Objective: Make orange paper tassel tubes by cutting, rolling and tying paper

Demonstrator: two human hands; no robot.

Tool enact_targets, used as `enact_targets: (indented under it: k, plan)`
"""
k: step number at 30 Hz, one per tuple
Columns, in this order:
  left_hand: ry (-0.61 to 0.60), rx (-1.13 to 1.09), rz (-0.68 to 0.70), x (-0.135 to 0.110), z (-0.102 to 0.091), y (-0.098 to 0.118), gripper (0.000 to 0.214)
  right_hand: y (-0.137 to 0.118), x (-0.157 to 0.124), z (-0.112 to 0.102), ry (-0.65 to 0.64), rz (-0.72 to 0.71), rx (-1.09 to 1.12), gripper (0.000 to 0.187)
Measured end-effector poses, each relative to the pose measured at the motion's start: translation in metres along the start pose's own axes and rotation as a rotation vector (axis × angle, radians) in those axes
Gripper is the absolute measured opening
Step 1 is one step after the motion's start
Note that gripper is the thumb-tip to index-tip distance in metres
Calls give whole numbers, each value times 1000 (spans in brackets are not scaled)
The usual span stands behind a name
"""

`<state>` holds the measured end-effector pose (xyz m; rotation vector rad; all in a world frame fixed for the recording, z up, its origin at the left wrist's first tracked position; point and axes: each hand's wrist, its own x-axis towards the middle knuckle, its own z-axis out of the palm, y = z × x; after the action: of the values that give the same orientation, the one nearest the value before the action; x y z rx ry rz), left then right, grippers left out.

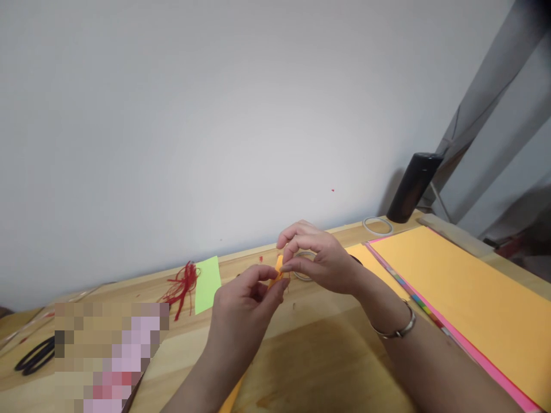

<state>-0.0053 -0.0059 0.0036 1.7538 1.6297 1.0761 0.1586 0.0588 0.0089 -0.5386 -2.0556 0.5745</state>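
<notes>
Orange paper strip (279, 263), pinched in our left hand (239, 303)! Our right hand (325, 261) is at its upper end, clamped or not, we can't tell. Left of our grip lie red threads (186, 281).

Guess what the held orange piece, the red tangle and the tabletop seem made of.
Held orange piece: probably matt paper or card, flat and evenly coloured, though partly hidden.
Red tangle: matt thread or yarn, by its thin, loose strands.
Tabletop: wood or wood veneer, seemingly smooth, showing grain.
</notes>
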Motion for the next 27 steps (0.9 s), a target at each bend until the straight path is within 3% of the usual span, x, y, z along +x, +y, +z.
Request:
enact_targets:
  k: [14,17,20,23,27]
  plan:
    - [25,-16,56,-1,-1,1,13,0,0,2,1,12,20,9]
    - [-6,-134,-17,0,-3,8,11,0,2,3,93,97,89,12]
    - [-20,-273,-137,3,-5,13,13,2,3,2,173,293,207,16]
    - [-51,-395,-206,6,-9,12,16,7,2,0,68,483,457,29]
    - [-100,-517,-232,11,-11,1,19,12,-1,0,-152,576,728,55]
